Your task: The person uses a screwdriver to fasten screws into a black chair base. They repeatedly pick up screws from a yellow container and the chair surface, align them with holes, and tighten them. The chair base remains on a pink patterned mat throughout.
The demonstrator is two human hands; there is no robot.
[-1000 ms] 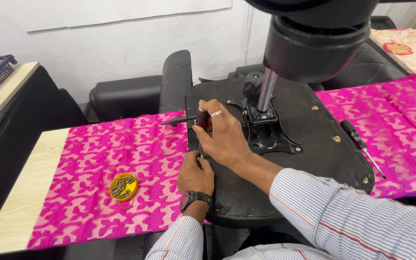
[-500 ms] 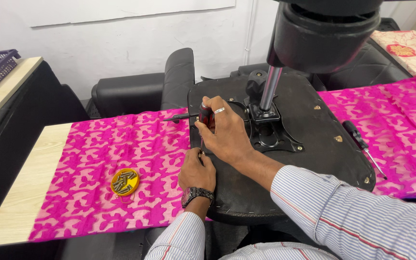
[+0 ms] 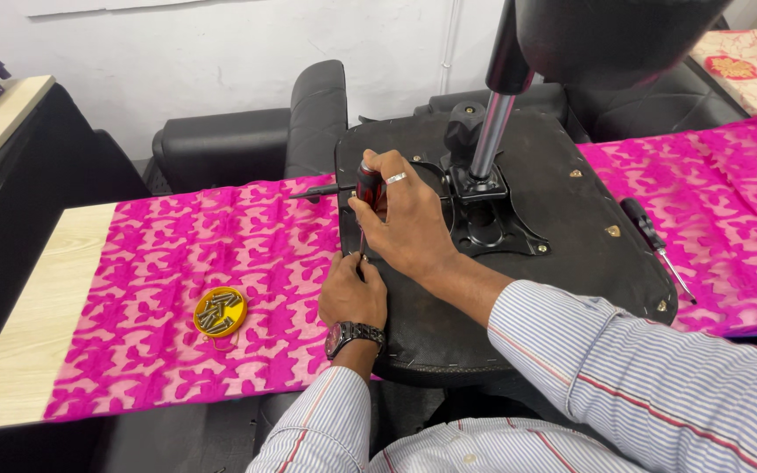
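A white wall is seen behind a table (image 3: 10,324) of pale wood, which is covered for the most part by a pink patterned cloth (image 3: 177,254). On the cloth an office chair is laid upside down, so that the black underside of its seat base (image 3: 571,228) is turned upward, with the metal mechanism plate (image 3: 492,223) and the gas column (image 3: 492,131) standing up from it.

A screwdriver with a red and black handle (image 3: 368,188) is held upright by the right hand (image 3: 405,223), closed around the handle, at the left edge of the seat base. The lower part of its shaft is steadied by the left hand (image 3: 352,293), whose fingers are pinched together at the tip; the screw itself is hidden by them.

As a judgement, the work is somewhere in the middle. Several brass-coloured screws are already seated along the right edge of the base, one screw at the left edge is being worked on, and more screws are kept in a small yellow lid (image 3: 219,312) on the cloth, well apart from the hands. A second screwdriver (image 3: 650,236) is left unused at the right edge of the base.

Compared with the earlier frames, the hands and the tool are kept at the same place on the base. Only the view is changed: the camera is moved closer and a little to the left, so the chair base is shown larger.
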